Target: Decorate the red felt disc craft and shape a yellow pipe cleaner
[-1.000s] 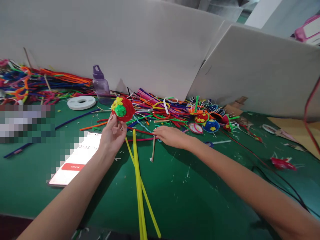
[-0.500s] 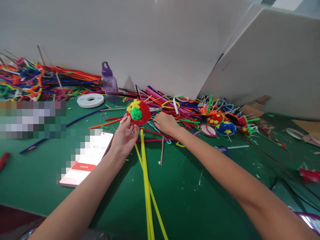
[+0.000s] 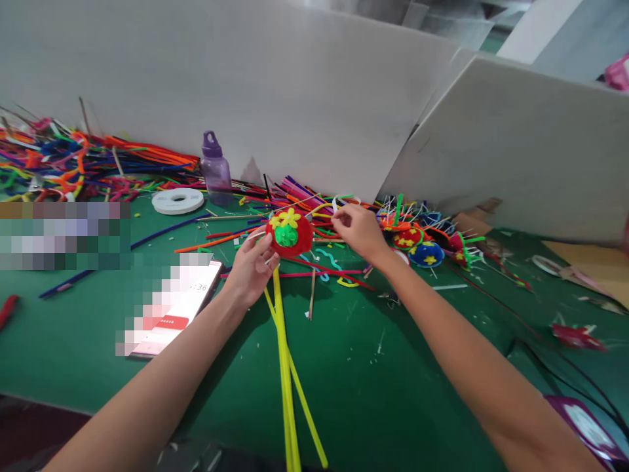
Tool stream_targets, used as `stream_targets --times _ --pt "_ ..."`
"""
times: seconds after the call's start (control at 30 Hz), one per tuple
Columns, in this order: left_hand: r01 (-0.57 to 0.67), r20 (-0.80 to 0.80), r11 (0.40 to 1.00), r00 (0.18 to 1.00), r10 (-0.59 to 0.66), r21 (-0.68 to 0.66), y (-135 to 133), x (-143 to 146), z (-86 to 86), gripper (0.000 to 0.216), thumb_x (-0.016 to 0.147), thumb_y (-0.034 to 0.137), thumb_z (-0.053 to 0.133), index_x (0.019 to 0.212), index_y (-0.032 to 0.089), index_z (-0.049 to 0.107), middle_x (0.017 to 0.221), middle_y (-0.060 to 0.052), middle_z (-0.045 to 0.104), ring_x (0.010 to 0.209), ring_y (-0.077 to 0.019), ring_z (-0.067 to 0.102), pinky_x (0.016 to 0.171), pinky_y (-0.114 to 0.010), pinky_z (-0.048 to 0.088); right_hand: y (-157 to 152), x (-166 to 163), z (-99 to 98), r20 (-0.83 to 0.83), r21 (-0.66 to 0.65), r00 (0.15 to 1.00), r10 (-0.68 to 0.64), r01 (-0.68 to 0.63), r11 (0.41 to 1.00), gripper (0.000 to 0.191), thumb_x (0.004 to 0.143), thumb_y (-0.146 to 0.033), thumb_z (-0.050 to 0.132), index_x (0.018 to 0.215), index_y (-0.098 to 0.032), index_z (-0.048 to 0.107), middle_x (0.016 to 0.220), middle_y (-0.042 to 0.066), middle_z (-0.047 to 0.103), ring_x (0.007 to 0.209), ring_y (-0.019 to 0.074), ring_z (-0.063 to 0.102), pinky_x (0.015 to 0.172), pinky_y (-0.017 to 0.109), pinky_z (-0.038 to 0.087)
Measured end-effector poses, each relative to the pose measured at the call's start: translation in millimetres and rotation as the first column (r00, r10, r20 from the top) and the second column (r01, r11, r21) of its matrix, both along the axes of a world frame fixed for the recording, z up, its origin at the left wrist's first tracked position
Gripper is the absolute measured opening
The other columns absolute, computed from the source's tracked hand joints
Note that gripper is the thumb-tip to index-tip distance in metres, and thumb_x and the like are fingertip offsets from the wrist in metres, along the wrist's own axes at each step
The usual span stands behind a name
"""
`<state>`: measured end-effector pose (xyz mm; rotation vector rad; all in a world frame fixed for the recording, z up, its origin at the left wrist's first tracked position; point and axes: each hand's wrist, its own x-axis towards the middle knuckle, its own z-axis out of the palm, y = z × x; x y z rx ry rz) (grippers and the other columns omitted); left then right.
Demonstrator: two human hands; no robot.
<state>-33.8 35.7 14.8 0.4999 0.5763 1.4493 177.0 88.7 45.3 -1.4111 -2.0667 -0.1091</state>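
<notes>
The left forearm (image 3: 162, 380) is slanting inward from the lower left, its left hand (image 3: 253, 270), palm turned partly upward, clamping thumb and fingers on the left edge of a red fuzzy ornament (image 3: 301, 236) with yellow flowers (image 3: 291, 218) and a green rosette (image 3: 286, 236), which is being held above the desk (image 3: 373, 406) near the centre. The right forearm (image 3: 466, 367) is slanting in from the lower right, its right hand (image 3: 361, 229) hovering near the ornament's right side, fingers curling toward the thumb; whether the tips are meeting or gripping anything cannot be told. Yellow stems (image 3: 286, 373) are lying crossed between the forearms.
</notes>
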Motion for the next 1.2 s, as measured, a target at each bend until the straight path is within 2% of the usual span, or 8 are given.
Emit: stream_targets --times 0.1,0.2,0.3,0.4,0.6,0.9,1.07,1.2 --pt "0.061 -0.124 0.997 0.991 -0.055 0.045 -6.4 7.7 -1.5 0.029 0.066 0.018 0.077 0.091 0.022 0.064 0.082 0.003 0.069 0.068 -0.0072 0.063 0.060 -0.016 0.050 -33.4 20.2 19.7 -0.242 0.100 0.970 0.026 -0.001 0.995 0.008 0.079 -0.019 0.056 0.074 -0.016 0.062 0.069 0.002 0.063 0.062 0.0141 0.056 0.062 0.028 0.043" --pt "0.151 -0.254 0.985 0.959 -0.126 0.081 -14.5 17.5 -3.3 0.033 0.062 0.021 0.080 0.091 0.020 0.066 0.074 0.003 0.066 0.062 -0.0077 0.061 0.055 -0.017 0.049 -81.0 22.7 27.6 -0.333 0.143 0.941 0.061 -0.013 0.990 0.008 0.080 -0.021 0.057 0.076 -0.017 0.061 0.072 0.002 0.064 0.064 0.0130 0.057 0.062 0.027 0.045" --pt "0.233 -0.344 0.965 0.922 -0.178 0.124 -21.2 24.8 -5.1 0.033 0.061 0.024 0.081 0.090 0.018 0.067 0.066 0.003 0.062 0.052 -0.0054 0.054 0.045 -0.015 0.041 -120.7 14.5 20.7 -0.336 0.113 0.937 0.098 -0.063 0.992 0.009 0.084 -0.021 0.055 0.077 -0.018 0.061 0.076 0.002 0.064 0.065 0.0125 0.056 0.058 0.025 0.044" --pt "0.280 -0.429 0.950 0.882 -0.196 0.140 -25.0 28.1 -6.4 0.035 0.060 0.026 0.081 0.092 0.018 0.068 0.068 0.003 0.063 0.053 -0.0055 0.053 0.044 -0.016 0.038 -140.1 7.7 6.6 -0.370 0.103 0.923 0.102 -0.069 0.992 0.010 0.085 -0.021 0.056 0.077 -0.019 0.061 0.076 0.001 0.063 0.063 0.0118 0.055 0.057 0.025 0.045" --pt "0.326 -0.492 0.935 0.842 -0.221 0.138 -27.1 30.7 -7.8 0.035 0.062 0.027 0.080 0.094 0.019 0.068 0.072 0.001 0.066 0.059 -0.0075 0.056 0.049 -0.017 0.041 -145.4 0.5 -12.5 -0.356 0.171 0.920 0.161 -0.105 0.980 0.009 0.086 -0.017 0.055 0.079 -0.020 0.060 0.072 0.000 0.061 0.059 0.0113 0.052 0.056 0.025 0.043" --pt "0.345 -0.492 0.930 0.836 -0.242 0.129 -28.4 34.0 -8.7 0.034 0.064 0.026 0.079 0.094 0.019 0.067 0.072 0.002 0.065 0.060 -0.0076 0.056 0.050 -0.017 0.043 -142.5 -6.1 -20.9 -0.288 0.238 0.934 0.213 -0.146 0.960 0.010 0.087 -0.017 0.054 0.079 -0.020 0.061 0.073 0.001 0.062 0.063 0.0129 0.055 0.060 0.027 0.045" --pt "0.343 -0.488 0.928 0.841 -0.234 0.147 -26.6 33.0 -11.8 0.034 0.063 0.027 0.080 0.094 0.020 0.068 0.072 0.001 0.067 0.059 -0.0086 0.057 0.050 -0.018 0.044 -144.5 -5.5 -19.3 -0.313 0.190 0.935 0.168 -0.112 0.975 0.013 0.087 -0.021 0.053 0.078 -0.022 0.062 0.075 0.002 0.064 0.071 0.0159 0.059 0.063 0.029 0.047" --pt "0.338 -0.487 0.930 0.842 -0.231 0.143 -26.4 32.9 -11.2 0.034 0.063 0.027 0.080 0.094 0.020 0.068 0.074 0.000 0.068 0.059 -0.0090 0.058 0.050 -0.018 0.044 -147.5 -4.5 -18.6 -0.386 0.125 0.920 0.067 -0.020 0.992 0.011 0.086 -0.023 0.054 0.079 -0.021 0.062 0.075 0.001 0.066 0.064 0.0141 0.058 0.058 0.027 0.045"
